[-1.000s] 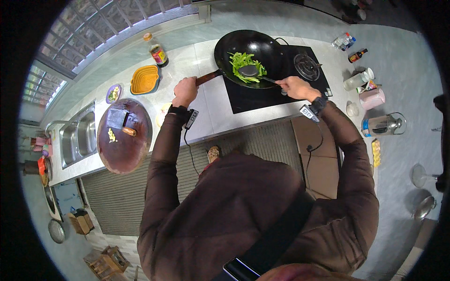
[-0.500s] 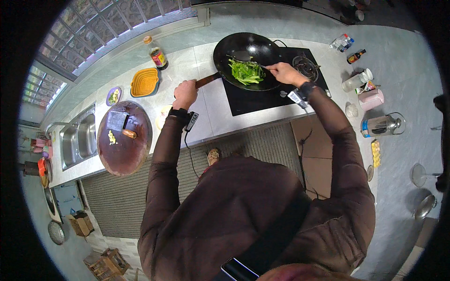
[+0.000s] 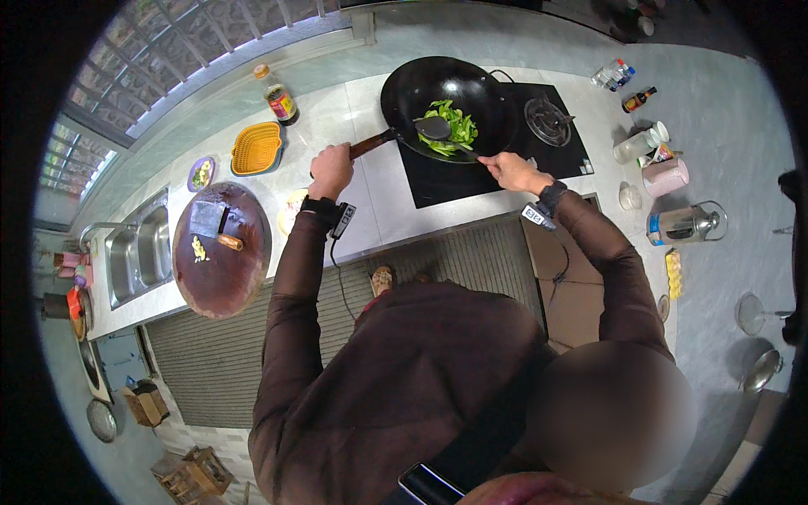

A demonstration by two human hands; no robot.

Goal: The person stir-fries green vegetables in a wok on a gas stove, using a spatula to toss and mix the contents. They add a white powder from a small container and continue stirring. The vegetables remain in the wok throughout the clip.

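"On the left side of the black cooktop [image 3: 450, 187], what is that?"

"A black wok [image 3: 459, 77], with cut leafy greens [image 3: 459, 126] lying in the bottom of it, bright green and heaped toward the near side."

"And the hands?"

"The left hand [image 3: 332, 171] is clamped around the outer end of the wok's wooden handle [image 3: 368, 146]. The right hand [image 3: 515, 173] has its fingers closed on the handle of a wok spatula [image 3: 433, 128], gripping it near the rim on the wok's right."

"Where is the spatula's head?"

"Inside the wok, its dark rounded face over the left part of the greens. I can't tell how far its edge reaches under them."

"What stands to the left?"

"A round wooden chopping board [image 3: 223, 286]. A cleaver [image 3: 207, 219] lies flat on it, its short wooden handle pointing right, and just below the blade is a small pile of pale chopped pieces [image 3: 199, 250]. Behind the board are a small purple dish [image 3: 211, 178] with bits of food in it and a yellow basket [image 3: 256, 151]. A sauce bottle [image 3: 281, 103] stands upright near the wall."

"And the other side?"

"A round pot stand [image 3: 547, 122] on the cooktop's right half, then a pink canister [image 3: 666, 178] and a clear jug [image 3: 683, 225] farther along."
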